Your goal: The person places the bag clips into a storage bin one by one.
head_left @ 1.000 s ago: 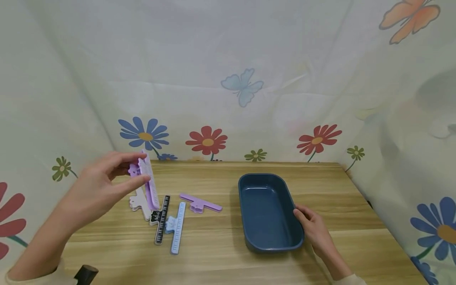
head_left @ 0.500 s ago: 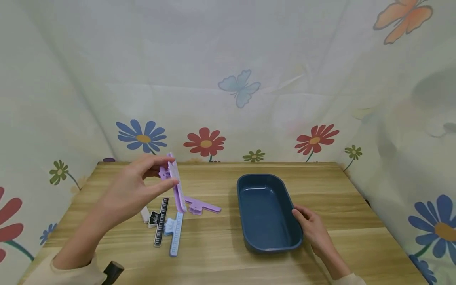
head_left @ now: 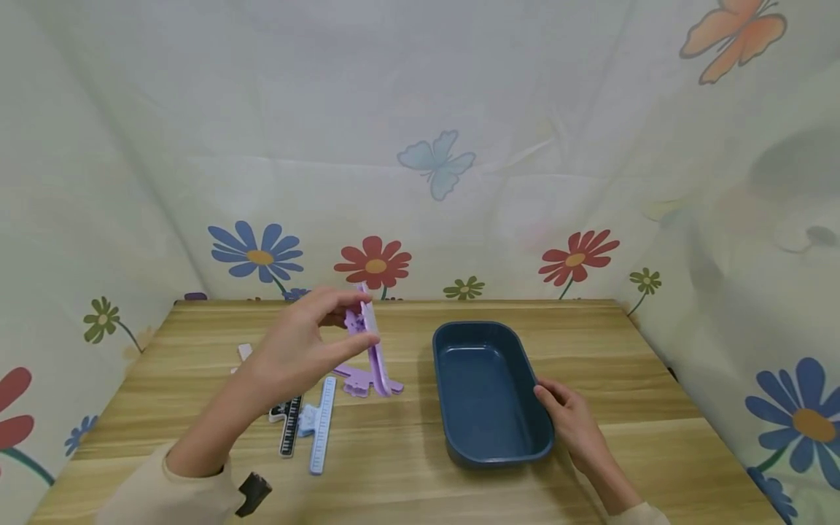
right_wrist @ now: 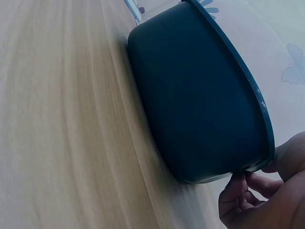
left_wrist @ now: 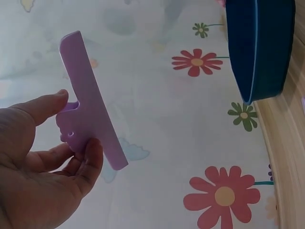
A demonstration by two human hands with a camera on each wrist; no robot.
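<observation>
Left hand (head_left: 303, 346) pinches purple clip (left_wrist: 97, 107) by its handle (left_wrist: 69, 125), fingers (left_wrist: 92, 160) partly curled, clip raised above tabletop (head_left: 394, 477), left of blue bin (head_left: 495, 405). Right hand (head_left: 579, 424) grips bin at rim (head_left: 482, 323). Better squeeze only lightly: strong pressure may open clip. Bin should be held steady.

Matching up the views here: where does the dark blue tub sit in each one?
Head: dark blue tub right of centre, in the lower half.
Left wrist: top right, cut off by the upper edge.
Right wrist: large, across the middle, reaching the top edge.
Shared landmark: the wooden tabletop, in all three.
</observation>
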